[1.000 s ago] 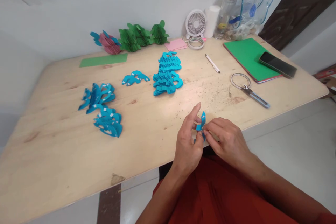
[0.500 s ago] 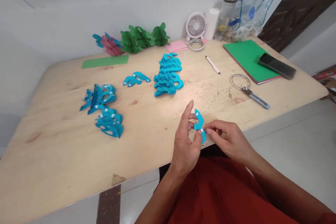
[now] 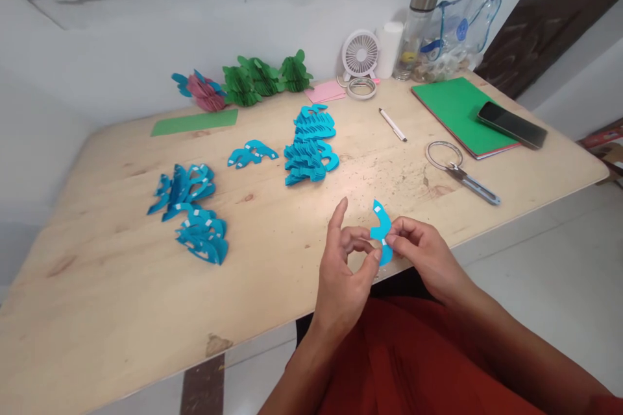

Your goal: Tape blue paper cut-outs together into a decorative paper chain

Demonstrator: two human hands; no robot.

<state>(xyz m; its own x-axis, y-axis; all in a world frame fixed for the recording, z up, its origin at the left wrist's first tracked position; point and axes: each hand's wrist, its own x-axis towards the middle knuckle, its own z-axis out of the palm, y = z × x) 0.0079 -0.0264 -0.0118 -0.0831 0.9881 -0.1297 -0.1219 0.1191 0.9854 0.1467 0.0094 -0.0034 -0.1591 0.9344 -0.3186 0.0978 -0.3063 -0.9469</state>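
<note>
A curved blue paper cutout [image 3: 382, 224] with small white patches on it is held up near the table's front edge. My right hand [image 3: 428, 253] pinches its right side between thumb and forefinger. At its lower left edge, the thumb and curled fingers of my left hand [image 3: 344, 272] close on the paper, while the left forefinger points up. Similar blue cutouts with white patches lie to the left in two bunches [image 3: 187, 185] [image 3: 207, 237]. A few more cutouts [image 3: 252, 153] rest beyond them. Stacked, fanned blue pieces [image 3: 311, 159] sit ahead of my hands.
Behind are green folded-paper pieces [image 3: 263, 76], a pink-and-blue one [image 3: 207, 92], a green strip [image 3: 195, 122], a fan [image 3: 361, 54], tape [image 3: 361, 89] and a bottle [image 3: 411, 39]. Rightward lie a pen [image 3: 392, 124], a cutter [image 3: 473, 184], a tape ring [image 3: 428, 154], green sheets [image 3: 448, 110] and a phone [image 3: 512, 124].
My right thumb and forefinger have moved onto the cutout's right side. The cutout has shifted slightly right, and the left fingers now show more apart from it.
</note>
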